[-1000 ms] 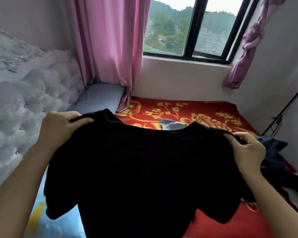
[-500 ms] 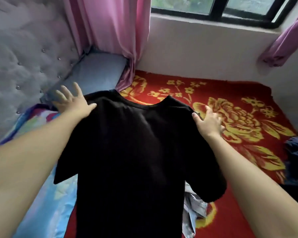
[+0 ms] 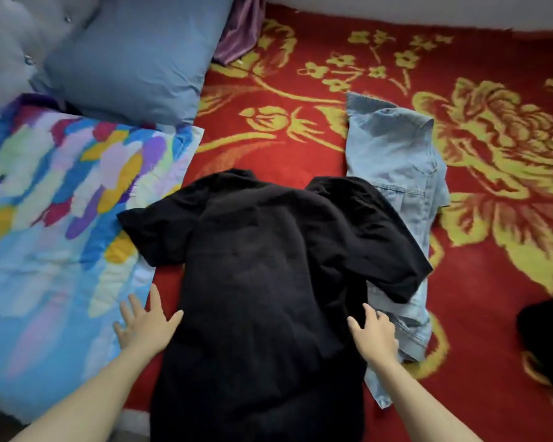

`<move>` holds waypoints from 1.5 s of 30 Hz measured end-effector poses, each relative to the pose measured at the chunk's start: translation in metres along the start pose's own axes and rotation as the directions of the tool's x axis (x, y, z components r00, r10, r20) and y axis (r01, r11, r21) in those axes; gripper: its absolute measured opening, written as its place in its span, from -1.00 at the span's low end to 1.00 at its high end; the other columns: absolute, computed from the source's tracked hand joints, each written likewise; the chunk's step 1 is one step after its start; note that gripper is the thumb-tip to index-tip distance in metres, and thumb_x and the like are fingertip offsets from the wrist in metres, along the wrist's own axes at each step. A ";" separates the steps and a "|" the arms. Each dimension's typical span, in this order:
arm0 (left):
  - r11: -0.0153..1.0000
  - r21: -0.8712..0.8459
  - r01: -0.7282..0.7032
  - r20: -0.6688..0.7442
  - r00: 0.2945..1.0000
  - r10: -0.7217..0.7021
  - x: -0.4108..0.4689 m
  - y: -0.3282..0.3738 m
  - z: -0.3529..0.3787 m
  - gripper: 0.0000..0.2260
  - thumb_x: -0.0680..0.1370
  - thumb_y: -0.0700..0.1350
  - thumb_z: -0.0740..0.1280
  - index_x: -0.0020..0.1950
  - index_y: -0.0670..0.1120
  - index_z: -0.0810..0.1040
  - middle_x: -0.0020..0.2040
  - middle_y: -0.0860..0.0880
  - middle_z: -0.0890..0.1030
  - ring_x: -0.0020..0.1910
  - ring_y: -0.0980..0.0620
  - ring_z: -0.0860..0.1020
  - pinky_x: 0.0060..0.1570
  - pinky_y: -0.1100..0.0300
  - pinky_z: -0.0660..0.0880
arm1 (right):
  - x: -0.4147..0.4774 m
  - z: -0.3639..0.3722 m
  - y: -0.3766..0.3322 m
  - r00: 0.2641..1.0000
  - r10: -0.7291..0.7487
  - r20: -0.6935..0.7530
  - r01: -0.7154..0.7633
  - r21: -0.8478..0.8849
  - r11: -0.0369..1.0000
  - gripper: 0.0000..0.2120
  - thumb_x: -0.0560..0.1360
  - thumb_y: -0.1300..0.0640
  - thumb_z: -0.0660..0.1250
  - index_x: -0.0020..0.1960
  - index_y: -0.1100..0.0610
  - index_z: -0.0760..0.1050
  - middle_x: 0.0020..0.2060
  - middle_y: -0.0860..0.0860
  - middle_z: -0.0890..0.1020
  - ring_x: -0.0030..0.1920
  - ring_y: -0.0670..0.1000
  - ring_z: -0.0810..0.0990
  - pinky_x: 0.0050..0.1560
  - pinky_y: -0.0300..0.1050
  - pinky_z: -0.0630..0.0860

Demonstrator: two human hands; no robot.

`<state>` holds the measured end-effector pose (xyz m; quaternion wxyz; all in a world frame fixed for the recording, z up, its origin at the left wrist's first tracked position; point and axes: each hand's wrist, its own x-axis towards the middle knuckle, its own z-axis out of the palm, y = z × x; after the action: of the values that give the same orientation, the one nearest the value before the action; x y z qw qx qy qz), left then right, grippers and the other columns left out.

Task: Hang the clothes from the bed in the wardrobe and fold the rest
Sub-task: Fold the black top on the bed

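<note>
Looking from the head view: the black short-sleeved cotton T-shirt (image 3: pixel 262 282) lies spread on the red blanket with gold flowers (image 3: pixel 300 148), collar away from the person and hem toward them.
Change: a second ago both hands held the T-shirt up in the air by its shoulders. Half a second ago they were laying it down with opening fingers. Now it is fully down and released.
Left hand (image 3: pixel 144 323): flat at the T-shirt's left side edge, level with its waist. The fingers are spread wide and straight, the thumb touches the black cloth, and it holds nothing.
Right hand (image 3: pixel 375 333): at the T-shirt's right side edge, level with its waist. The fingers are loose and slightly curved, the tips rest on the cloth, and no pinch is visible.
Pale blue denim shirt (image 3: pixel 396 161): partly under the T-shirt's right sleeve and side, reaching past its collar.
Multicoloured patchwork quilt (image 3: pixel 61 202): under the T-shirt's left sleeve and stretching away to its left.
Dark crumpled garment (image 3: pixel 543 339): well apart to the T-shirt's right, at the frame edge.
Meaning for the task: the T-shirt looks set out for folding rather than hanging. Judging by the hand positions, smoothing or turning in the sides comes next. The denim underneath may drag or bunch the right sleeve. At least two other garments remain to be dealt with.
</note>
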<state>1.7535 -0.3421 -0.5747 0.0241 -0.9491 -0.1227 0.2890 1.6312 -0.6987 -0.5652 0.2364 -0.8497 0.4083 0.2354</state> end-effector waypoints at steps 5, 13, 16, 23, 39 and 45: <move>0.966 -0.244 -0.084 -0.263 0.965 0.017 0.076 -0.006 -0.008 -0.31 0.53 0.10 0.30 0.53 -0.13 0.10 0.46 -0.32 0.13 0.42 -0.31 0.12 0.34 -0.19 0.13 | 0.053 -0.007 -0.001 0.915 0.190 -0.357 -0.053 0.361 0.931 -0.44 0.54 0.00 0.27 0.42 0.27 0.25 0.35 0.29 0.33 0.38 0.24 0.25 0.33 0.13 0.22; 0.418 -0.901 0.114 -0.016 0.956 -0.294 0.116 0.055 0.009 -0.27 0.56 0.01 0.29 0.54 -0.18 -0.08 0.49 -0.23 0.20 0.43 -0.20 0.23 0.38 0.04 0.17 | 0.109 -0.024 0.004 0.638 0.762 -0.107 -0.323 0.862 0.392 -0.33 0.43 -0.03 0.42 0.34 0.37 0.30 0.32 0.25 0.42 0.29 0.22 0.43 0.25 0.06 0.38; 0.105 -0.961 0.257 0.186 0.877 -0.444 0.124 0.067 0.004 -0.26 0.53 0.07 0.32 0.53 -0.16 -0.01 0.48 -0.16 0.24 0.42 -0.15 0.27 0.37 0.05 0.23 | 0.110 -0.035 -0.001 0.679 0.733 0.042 -0.331 0.909 0.254 -0.62 0.43 0.17 0.44 0.15 0.30 0.41 0.31 0.20 0.44 0.25 0.15 0.47 0.27 0.04 0.42; -0.555 -0.763 0.332 0.513 0.833 -0.207 0.150 0.056 -0.048 -0.62 0.56 -0.11 0.33 0.36 0.01 0.39 0.31 0.05 0.47 0.05 0.08 0.54 -0.08 0.27 0.53 | 0.097 -0.090 -0.075 0.637 0.649 -0.416 0.263 0.909 0.324 -0.88 0.50 0.25 0.26 -0.18 0.12 0.37 -0.23 -0.04 0.46 -0.27 -0.10 0.43 -0.25 -0.32 0.44; 0.530 -0.402 -0.746 -0.703 0.623 0.343 0.090 0.107 -0.073 -0.69 0.54 -0.17 0.26 0.17 -0.37 0.53 0.18 -0.39 0.52 0.10 -0.34 0.54 0.06 0.04 0.37 | 0.042 0.067 -0.074 0.890 -0.398 0.220 0.449 -0.570 0.688 -0.36 0.57 -0.17 0.07 0.53 -0.09 -0.15 0.53 0.15 -0.13 0.52 0.18 -0.12 0.44 0.13 -0.03; 0.468 0.286 -0.836 0.006 0.489 0.872 0.054 0.121 0.001 -0.29 0.57 0.15 0.19 0.54 0.09 -0.20 0.56 -0.12 -0.06 0.31 -0.08 0.33 0.19 0.09 0.33 | 0.042 0.056 -0.051 0.904 -0.409 0.123 0.417 -0.460 0.784 -0.44 0.60 -0.10 0.07 0.53 0.00 0.01 0.50 0.08 0.10 0.46 0.05 0.15 0.38 -0.11 0.16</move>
<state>1.8229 -0.4457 -0.6189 0.0044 -0.8890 0.4082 0.2073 1.6840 -0.6617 -0.6228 0.0694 -0.9478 0.1401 0.2778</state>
